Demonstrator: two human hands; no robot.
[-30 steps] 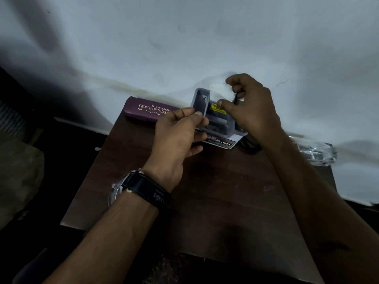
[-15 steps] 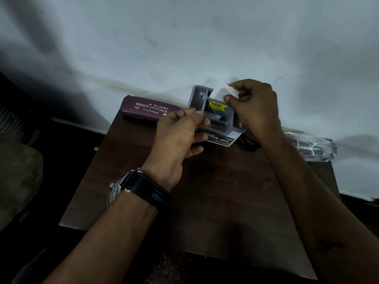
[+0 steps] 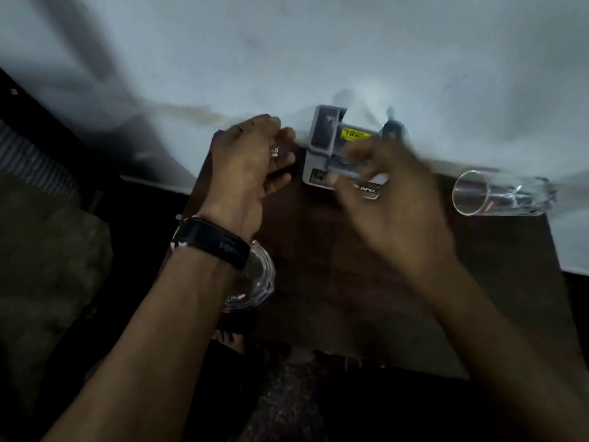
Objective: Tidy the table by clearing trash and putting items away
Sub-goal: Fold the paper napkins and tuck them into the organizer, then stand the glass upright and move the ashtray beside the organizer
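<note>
Between your two hands, at the far edge of the dark wooden table (image 3: 350, 298) and close against the pale wall (image 3: 287, 59), stands the grey plastic holder (image 3: 320, 135), which appears to be the item in hand. A yellow sticker (image 3: 354, 134) faces you on its middle section, and a printed card (image 3: 369, 190) lies flat under its near edge. Your left hand (image 3: 251, 167) is just beside the holder's left end, palm turned toward it. Its fingers are loosely curved and parted, with nothing visibly gripped; read this as a guarding position that keeps the holder from sliding leftward. Your right hand (image 3: 395, 212) is in front of the holder's right half and is smeared by motion blur. You cannot tell whether its fingers close on the holder, on something else, or on nothing. To the right of your right hand, well apart from the holder, a clear glass tumbler (image 3: 500, 196) lies on its side with its mouth toward that hand. Being round, it may roll, so avoid brushing it. Beneath your left wrist, which carries a black strap (image 3: 212, 247), a clear faceted glass object (image 3: 258, 282) is partly hidden; its identity cannot be determined. Tidying is judged unfinished, since several items are on the table. Confirm a firm hold before lifting the holder, because the card beneath may drag out with it.
</note>
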